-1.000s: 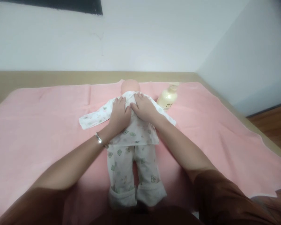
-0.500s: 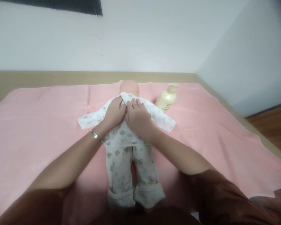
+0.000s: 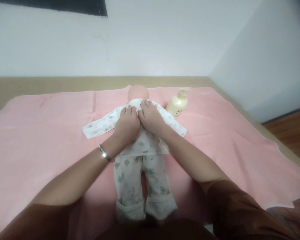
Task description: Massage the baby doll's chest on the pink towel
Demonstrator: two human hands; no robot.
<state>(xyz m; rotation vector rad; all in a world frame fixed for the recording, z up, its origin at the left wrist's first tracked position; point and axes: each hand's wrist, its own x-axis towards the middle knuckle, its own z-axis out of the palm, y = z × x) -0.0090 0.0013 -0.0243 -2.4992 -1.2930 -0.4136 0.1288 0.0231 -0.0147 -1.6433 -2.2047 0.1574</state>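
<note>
A doll [image 3: 138, 92] lies on its back in a white printed long-sleeved shirt [image 3: 150, 145] and matching trousers [image 3: 128, 176] with turned-up cuffs. On the shirt's chest rests my left hand [image 3: 128, 122], open, its fingers stretched toward the collar. My right hand [image 3: 152, 116] is also open and lies beside it, slightly higher, with fingertips at the collar and thumb close to the left hand. Between the hands the cloth rises in a small fold. Both palms are hidden, and so is part of the shirt front.
A pale yellow pump bottle [image 3: 178, 104] leans or lies to the right of the doll's head. Under everything spreads a pink blanket [image 3: 45, 143] with wrinkles. A white wall [image 3: 152, 40] stands behind the tan surface edge [image 3: 102, 81].
My left hand has drawn back from the collar and shifted right. My right hand has slid up to the collar. The doll and bottle stay in place.
</note>
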